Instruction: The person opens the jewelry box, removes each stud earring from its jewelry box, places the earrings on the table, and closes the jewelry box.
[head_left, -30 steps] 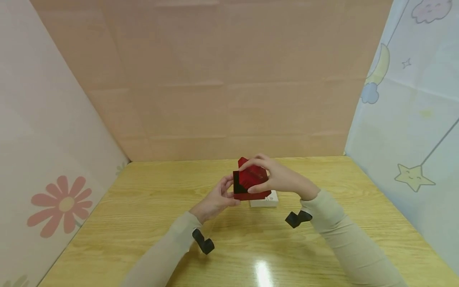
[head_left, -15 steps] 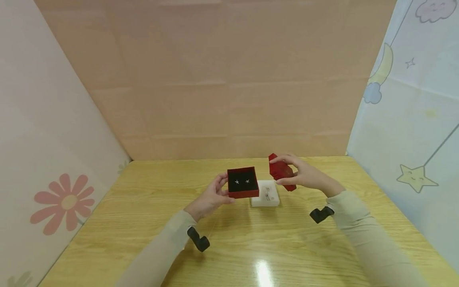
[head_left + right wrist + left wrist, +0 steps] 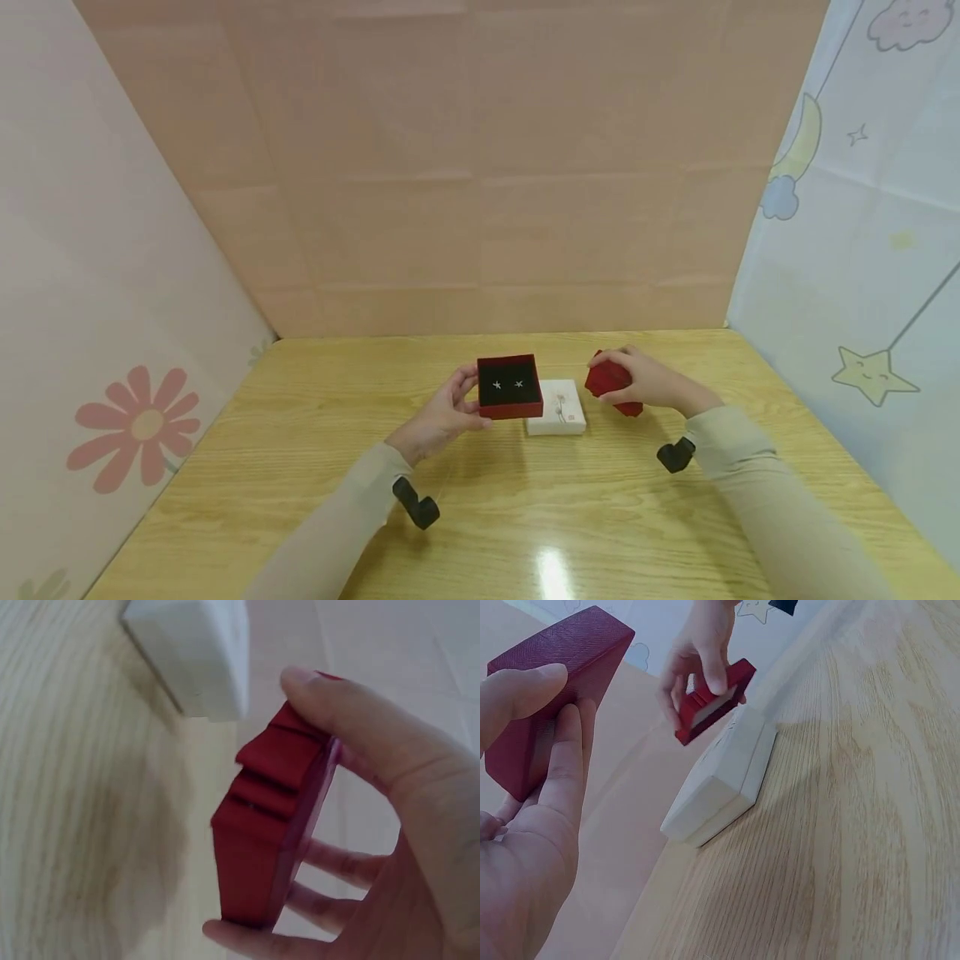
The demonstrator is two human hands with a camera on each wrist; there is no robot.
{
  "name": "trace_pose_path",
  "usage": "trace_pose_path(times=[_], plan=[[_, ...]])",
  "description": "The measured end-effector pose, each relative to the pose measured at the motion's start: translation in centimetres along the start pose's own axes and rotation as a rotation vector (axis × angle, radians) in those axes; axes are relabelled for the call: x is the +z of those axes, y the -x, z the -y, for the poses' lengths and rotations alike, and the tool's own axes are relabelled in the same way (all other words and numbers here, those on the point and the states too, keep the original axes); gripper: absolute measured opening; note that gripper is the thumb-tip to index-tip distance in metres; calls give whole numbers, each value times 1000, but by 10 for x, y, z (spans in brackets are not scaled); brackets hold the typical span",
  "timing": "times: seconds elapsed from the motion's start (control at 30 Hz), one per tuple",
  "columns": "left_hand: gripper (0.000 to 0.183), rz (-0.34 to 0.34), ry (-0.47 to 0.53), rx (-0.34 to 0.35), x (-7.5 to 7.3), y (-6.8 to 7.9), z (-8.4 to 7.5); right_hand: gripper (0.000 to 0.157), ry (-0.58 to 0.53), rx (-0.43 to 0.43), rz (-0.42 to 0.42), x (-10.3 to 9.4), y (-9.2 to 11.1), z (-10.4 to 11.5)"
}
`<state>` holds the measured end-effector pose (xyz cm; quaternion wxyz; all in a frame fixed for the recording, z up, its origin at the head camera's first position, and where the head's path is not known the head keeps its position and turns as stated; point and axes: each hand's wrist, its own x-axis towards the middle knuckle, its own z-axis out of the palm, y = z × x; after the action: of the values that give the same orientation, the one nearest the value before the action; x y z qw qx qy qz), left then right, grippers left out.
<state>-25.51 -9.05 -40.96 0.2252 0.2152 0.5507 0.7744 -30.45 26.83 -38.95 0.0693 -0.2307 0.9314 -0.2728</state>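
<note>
Near the middle of the head view, the left hand point(image 3: 444, 417) is holding an uncovered red box point(image 3: 512, 412); right of centre, the right hand point(image 3: 648, 385) is gripping its likely lid point(image 3: 609, 379).
The left fingers are pinching finely grained sides around a black insert point(image 3: 508, 397) bearing two silvery star-shaped pieces point(image 3: 497, 386); the right fingers are clasping the ridged lid above the wood-grained surface point(image 3: 337, 475). Uncovering seems to be the step in hand, the next move probably calling for resting the lid beside the flat white box point(image 3: 555, 407).
</note>
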Motion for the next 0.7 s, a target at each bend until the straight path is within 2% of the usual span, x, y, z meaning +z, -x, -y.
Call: trace_pose_path(times=[0.23,0.7], plan=[[74,15,6,3,2,0,0,56,58,76,77,12,-3,-8],[74,21,-20,-8,2,1,2,56,146,134,95,24,-4,-6]])
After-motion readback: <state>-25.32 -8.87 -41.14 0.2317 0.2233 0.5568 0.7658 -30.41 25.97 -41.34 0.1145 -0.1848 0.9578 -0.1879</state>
